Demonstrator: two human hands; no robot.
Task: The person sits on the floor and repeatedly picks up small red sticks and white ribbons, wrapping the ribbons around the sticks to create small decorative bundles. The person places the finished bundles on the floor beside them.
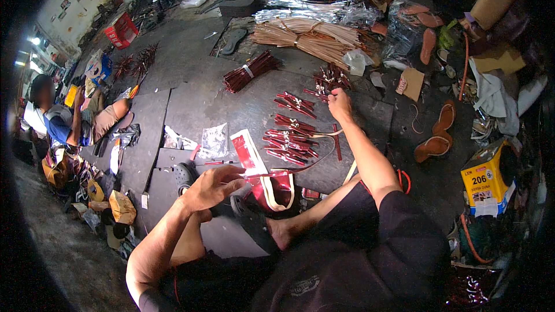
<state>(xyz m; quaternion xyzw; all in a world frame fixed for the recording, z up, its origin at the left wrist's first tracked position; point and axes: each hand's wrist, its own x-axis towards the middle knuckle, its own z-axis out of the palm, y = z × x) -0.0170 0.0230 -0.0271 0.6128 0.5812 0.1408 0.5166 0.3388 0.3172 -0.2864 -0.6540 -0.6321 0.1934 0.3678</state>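
Note:
My right hand (340,105) reaches forward, its fingertips closed on a short dark red strap (317,93) beside a loose heap of similar straps (332,75). Nearer to me, small bunches of red straps with pale ends (291,143) lie in a column. My left hand (215,188) hovers over my lap, fingers half bent and apart, with nothing visible between them. Close to its fingertips are a glossy red piece with cream edging (280,189) and a red and cream panel (248,151). A thin strip runs from there towards the bunches.
A tied bundle of dark red strips (251,71) lies farther ahead, before tan strips (306,34) and silvery strips (303,8). Brown sandals (433,147) and a yellow box (488,179) are on the right. A co-worker (63,115) sits at the left near a red box (121,30).

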